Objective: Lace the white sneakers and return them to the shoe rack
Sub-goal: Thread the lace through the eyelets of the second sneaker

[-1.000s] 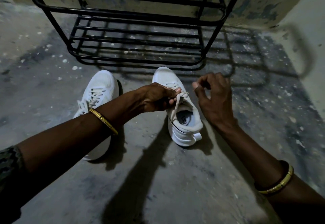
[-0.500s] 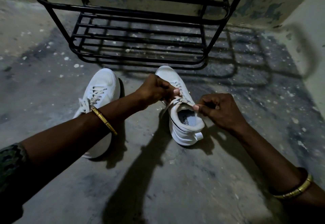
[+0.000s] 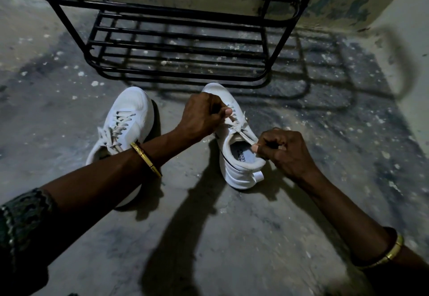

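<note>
Two white sneakers stand on the concrete floor in front of a black metal shoe rack. The left sneaker is laced, and my left forearm crosses over its heel. Over the right sneaker, my left hand pinches one end of the white lace above the tongue. My right hand pinches the other lace end beside the shoe's collar, pulled toward me. The lace runs taut between both hands across the top eyelets.
The rack's lower shelves of black bars hold nothing in view. A pale wall rises at the right and a stained wall stands behind the rack. Rack and arm shadows fall across the speckled floor.
My right hand came down from above the shoe to its collar, taking a lace end and pulling it toward me. My left hand shifted up over the tongue, still holding the lace.
</note>
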Motion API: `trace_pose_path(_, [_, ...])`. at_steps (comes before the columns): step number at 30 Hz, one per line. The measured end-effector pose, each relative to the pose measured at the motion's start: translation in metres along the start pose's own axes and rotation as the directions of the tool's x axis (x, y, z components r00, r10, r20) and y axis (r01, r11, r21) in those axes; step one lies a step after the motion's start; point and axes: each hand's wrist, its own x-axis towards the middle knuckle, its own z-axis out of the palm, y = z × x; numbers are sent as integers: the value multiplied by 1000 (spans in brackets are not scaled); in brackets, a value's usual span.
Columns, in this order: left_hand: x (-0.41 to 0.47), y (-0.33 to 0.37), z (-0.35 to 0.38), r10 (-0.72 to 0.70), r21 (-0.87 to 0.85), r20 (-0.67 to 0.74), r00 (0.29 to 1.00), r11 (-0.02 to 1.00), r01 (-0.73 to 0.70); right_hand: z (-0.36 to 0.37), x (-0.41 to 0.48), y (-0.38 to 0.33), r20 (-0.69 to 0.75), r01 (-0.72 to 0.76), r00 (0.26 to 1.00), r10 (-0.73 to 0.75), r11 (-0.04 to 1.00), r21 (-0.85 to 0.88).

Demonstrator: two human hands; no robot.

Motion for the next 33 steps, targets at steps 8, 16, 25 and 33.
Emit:
trace_pose_path(8, [-4, -3, -3, -250, -349, 215, 944, 883, 314, -3, -2, 2, 17, -28, 999, 28, 999, -20])
trace_pose_path(16, [-9, -2, -7, -264, -387, 264, 928, 852, 353, 12, 23, -27, 91, -206, 973, 212, 976, -76])
trace_pose_path(25, [-9, -4, -8, -320, -355, 310, 895, 834, 422, 31, 13, -32, -102, -70, 994, 28, 896, -439])
trace_pose_path(33, [3, 3, -2, -136, 51, 99, 986, 990, 132, 22, 23, -41, 70, -71, 991, 112, 902, -426])
